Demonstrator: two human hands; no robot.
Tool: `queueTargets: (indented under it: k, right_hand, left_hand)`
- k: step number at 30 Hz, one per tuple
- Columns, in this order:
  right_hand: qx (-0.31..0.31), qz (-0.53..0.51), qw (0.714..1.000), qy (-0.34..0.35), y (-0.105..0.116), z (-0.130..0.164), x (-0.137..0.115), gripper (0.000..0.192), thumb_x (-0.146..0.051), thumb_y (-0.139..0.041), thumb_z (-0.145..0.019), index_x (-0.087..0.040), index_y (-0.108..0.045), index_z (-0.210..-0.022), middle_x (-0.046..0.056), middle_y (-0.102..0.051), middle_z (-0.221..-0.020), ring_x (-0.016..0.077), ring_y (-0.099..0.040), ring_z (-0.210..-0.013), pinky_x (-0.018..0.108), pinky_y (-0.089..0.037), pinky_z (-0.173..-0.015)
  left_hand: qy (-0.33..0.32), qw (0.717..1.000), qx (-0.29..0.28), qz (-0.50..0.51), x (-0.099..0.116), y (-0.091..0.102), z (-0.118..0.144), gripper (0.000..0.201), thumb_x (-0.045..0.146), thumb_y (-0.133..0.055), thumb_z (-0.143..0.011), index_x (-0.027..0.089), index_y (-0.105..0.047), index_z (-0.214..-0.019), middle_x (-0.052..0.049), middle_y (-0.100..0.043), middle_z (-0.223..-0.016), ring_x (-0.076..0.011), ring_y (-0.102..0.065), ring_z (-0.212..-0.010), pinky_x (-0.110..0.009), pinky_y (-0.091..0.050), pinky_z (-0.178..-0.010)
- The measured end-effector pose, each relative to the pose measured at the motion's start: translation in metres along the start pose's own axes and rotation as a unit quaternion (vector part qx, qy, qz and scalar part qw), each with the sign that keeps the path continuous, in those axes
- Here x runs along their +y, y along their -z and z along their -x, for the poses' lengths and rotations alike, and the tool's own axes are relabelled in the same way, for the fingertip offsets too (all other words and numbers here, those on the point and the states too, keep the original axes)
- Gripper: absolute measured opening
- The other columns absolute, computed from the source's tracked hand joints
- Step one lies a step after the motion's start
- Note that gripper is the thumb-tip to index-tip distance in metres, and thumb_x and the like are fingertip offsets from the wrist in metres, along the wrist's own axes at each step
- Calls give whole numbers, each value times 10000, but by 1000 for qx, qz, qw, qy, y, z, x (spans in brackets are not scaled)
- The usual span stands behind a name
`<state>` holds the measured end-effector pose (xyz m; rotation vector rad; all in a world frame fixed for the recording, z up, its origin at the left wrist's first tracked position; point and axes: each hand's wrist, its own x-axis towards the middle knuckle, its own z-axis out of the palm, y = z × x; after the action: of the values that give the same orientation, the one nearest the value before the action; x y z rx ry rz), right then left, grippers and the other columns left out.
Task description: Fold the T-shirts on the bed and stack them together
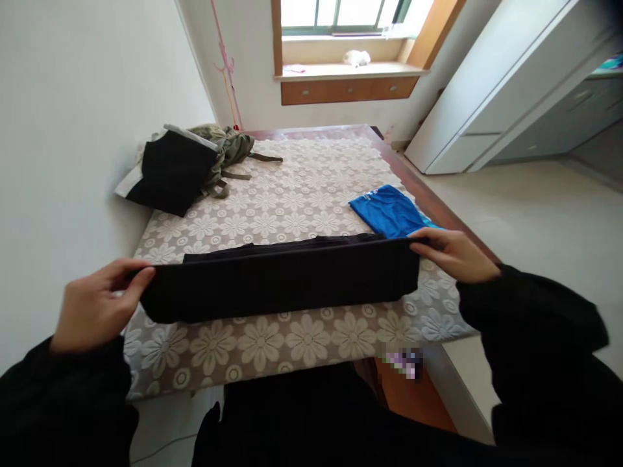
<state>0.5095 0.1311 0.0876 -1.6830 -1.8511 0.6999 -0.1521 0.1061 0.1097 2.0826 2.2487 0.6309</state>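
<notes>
I have the black garment (280,282) pinched at both ends across the middle of the frame, left hand (97,305) and right hand (450,253), fingers closed on it, mid-fold over the worktop (292,194). I judge the next move needs an even lay-down, clear of the blue shirt (389,211) at centre right.

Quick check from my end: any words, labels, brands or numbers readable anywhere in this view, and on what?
None can be read.
Black garment, held by left hand and right hand: no print shows.
Blue garment: plain.
Patch below the table edge: blurred, unreadable.
</notes>
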Motion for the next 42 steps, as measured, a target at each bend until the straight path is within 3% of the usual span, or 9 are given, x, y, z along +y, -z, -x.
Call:
queueTargets:
  k: [4, 9, 13, 16, 21, 24, 27, 32, 42]
  right_hand:
    - [-44, 140, 989, -10, -23, -66, 7, 249, -419, -686, -872, -213, -776, -980, 62, -745, -797, 239, -671, -753, 363, -534, -762]
    - [-90, 245, 965, -16, -48, -85, 24, 174, -273, -695, -858, -252, -809, -988, 30, -749, -747, 235, -706, -729, 322, -537, -729]
    - [-76, 248, 966, -8, -52, -77, 35, 221, -273, -667, -908, -247, -807, -1077, 24, -756, -749, 235, -730, -727, 320, -560, -725]
    - [-67, 266, 962, 2, -48, -76, 25, 219, -269, -695, -890, -239, -788, -1086, 58, -799, -910, 260, -760, -849, 346, -583, -791]
    - [8, 258, 962, 94, -70, -77, -60, 318, -332, -664, -979, -219, -735, -1268, 107, -770, -1188, 305, -746, -1072, 412, -567, -938]
    - [-62, 237, 953, 177, -115, -80, -120, 285, -324, -593, -1060, -223, -723, -1293, 103, -772, -1227, 302, -717, -1170, 410, -537, -989]
    - [-136, 272, 933, 194, -165, -87, -149, 237, -290, -608, -1068, -191, -741, -1237, 131, -767, -1211, 317, -711, -1147, 417, -532, -940]
    - [-91, 260, 938, 210, -208, -100, -131, 166, -287, -655, -1066, -195, -742, -1175, 130, -741, -1193, 308, -659, -1161, 418, -507, -967]
    - [-36, 195, 957, 212, -219, -102, -103, 137, -298, -617, -1081, -221, -730, -1081, 116, -724, -1144, 300, -614, -1105, 432, -468, -974]
  left_hand:
    - [-34, 985, -162, -45, 36, -31, -70, 541, 634, -443, -946, 245, -772, -1128, -73, -824, -1028, -275, -735, -874, -366, -543, -851]
    - [-50, 969, -230, -80, 25, -70, -94, 401, 505, -521, -899, 244, -783, -1054, -120, -833, -1066, -330, -762, -972, -407, -550, -864]
    - [-45, 966, -232, -105, 18, -75, -89, 421, 499, -489, -936, 253, -773, -1126, -162, -822, -1102, -404, -764, -1030, -486, -577, -858]
    - [-80, 969, -207, -111, 31, -71, -82, 428, 466, -475, -956, 245, -748, -1200, -170, -803, -1231, -398, -756, -1112, -510, -600, -923]
    - [-187, 959, -210, -43, 96, -76, -65, 515, 512, -428, -1058, 233, -659, -1423, -124, -725, -1459, -330, -692, -1317, -483, -548, -1123]
    - [-247, 947, -203, -20, 139, -96, -58, 442, 444, -435, -1098, 228, -681, -1395, -108, -735, -1443, -315, -688, -1314, -468, -523, -1145]
    - [-257, 948, -188, -11, 165, -124, -55, 338, 349, -506, -1086, 224, -730, -1306, -106, -772, -1336, -304, -716, -1202, -436, -553, -1047]
    - [-229, 963, -141, 10, 163, -159, -52, 282, 317, -503, -1101, 241, -755, -1203, -105, -779, -1228, -307, -693, -1178, -451, -543, -1014]
    - [-204, 968, -127, 71, 149, -165, -51, 251, 330, -524, -1102, 237, -747, -1167, -104, -763, -1207, -319, -658, -1206, -475, -519, -1038]
